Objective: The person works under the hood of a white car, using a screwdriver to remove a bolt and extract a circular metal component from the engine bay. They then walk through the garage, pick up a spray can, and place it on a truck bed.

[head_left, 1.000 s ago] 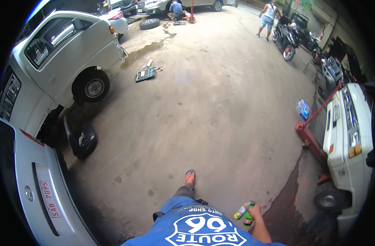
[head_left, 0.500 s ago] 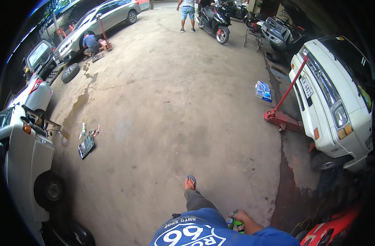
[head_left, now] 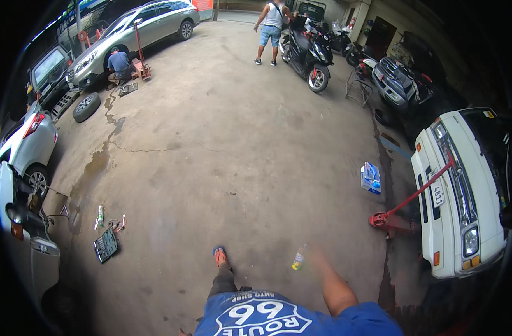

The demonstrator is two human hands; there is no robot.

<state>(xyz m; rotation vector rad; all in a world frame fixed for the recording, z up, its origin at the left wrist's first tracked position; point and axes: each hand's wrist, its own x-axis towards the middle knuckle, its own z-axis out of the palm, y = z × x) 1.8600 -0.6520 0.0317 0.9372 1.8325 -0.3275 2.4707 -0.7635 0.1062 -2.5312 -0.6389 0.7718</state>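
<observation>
My right arm reaches forward over the concrete floor, and my right hand is smeared by motion. Beside it is a small clear plastic bottle with a yellow and green label, apparently in its grip, though the fingers themselves are blurred. Only a sliver of my left hand shows at the lower edge, beside my blue shirt; its fingers are hidden. One foot in a flip-flop stands on the floor ahead of me.
An open tool case and loose tools lie left. A red floor jack stands before a white van; a blue-white box lies nearby. Ahead are a motorcycle, a standing person, a crouching person and a loose wheel.
My right hand has swung forward from beside my body, and the bottle has moved forward with it. My view has shifted, with my foot now farther left.
</observation>
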